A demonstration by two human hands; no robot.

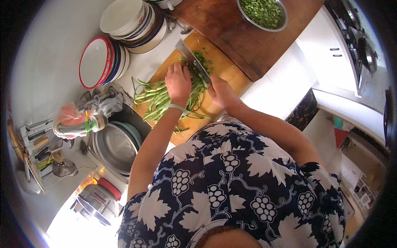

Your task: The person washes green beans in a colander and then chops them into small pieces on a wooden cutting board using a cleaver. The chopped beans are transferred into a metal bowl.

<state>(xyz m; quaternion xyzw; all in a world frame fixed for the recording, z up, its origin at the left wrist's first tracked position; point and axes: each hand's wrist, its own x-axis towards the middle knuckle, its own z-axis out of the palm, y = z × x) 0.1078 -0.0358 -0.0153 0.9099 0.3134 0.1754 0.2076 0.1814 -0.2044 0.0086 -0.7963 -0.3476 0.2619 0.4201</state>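
Observation:
My right hand [221, 92] grips the handle end of a cleaver [193, 62], whose broad steel blade slants up and to the left. Beneath my left hand [179, 82] lies a bundle of long green beans [155, 94], held down with curled fingers close beside the blade. The beans' long ends fan out to the left and toward my body. Finely chopped bean pieces [201, 57] are heaped on the far side of the blade, with some scattered around. All of this rests on a wooden cutting board [234, 73]. The cleaver's handle is mostly hidden in my fist.
Past the board, a metal bowl of chopped beans [263, 14] stands on a dark wooden board [223, 18]. Stacked enamel bowls [93, 62] and plates [122, 17] are at the upper left. Left of me are a faucet [77, 127] and metal basins [114, 147]. A stove [353, 43] is far right.

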